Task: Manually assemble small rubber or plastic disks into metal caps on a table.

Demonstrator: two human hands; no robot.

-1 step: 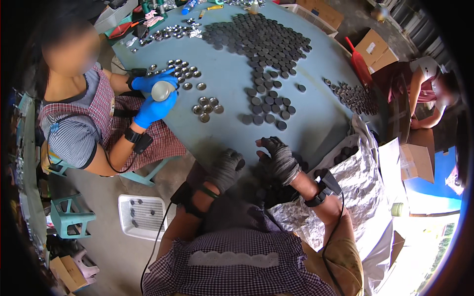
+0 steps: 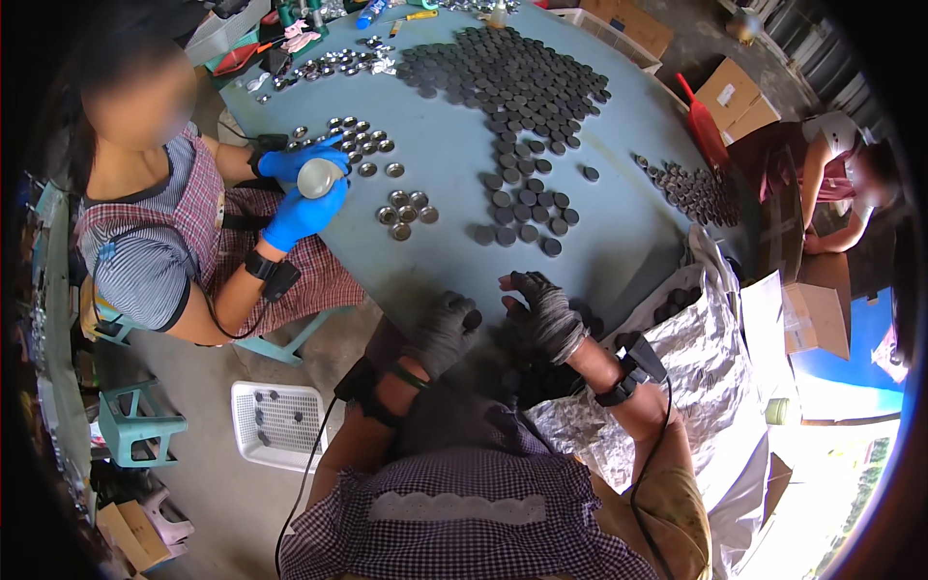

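My left hand [image 2: 442, 334], in a grey fingerless glove, is closed on a dark round disc [image 2: 472, 320] at the table's near edge. To its right, my right hand [image 2: 543, 311] wears a matching glove. Its bare fingertips are apart and curved, with nothing visible in them. Many similar dark discs [image 2: 528, 213] lie on the blue-grey table [image 2: 425, 275] beyond my hands, thickest at the far side. More dark discs [image 2: 522, 362] sit in shadow below my hands, partly hidden by my arms.
At the left, a co-worker's blue-gloved hands [image 2: 307, 208] hold a pale round object beside shiny metal cups [image 2: 406, 208]. A silvery sack [image 2: 667, 362] lies to my right. On the floor stand a white basket [image 2: 280, 454] and a green stool [image 2: 140, 425]. Another person bends over boxes at far right.
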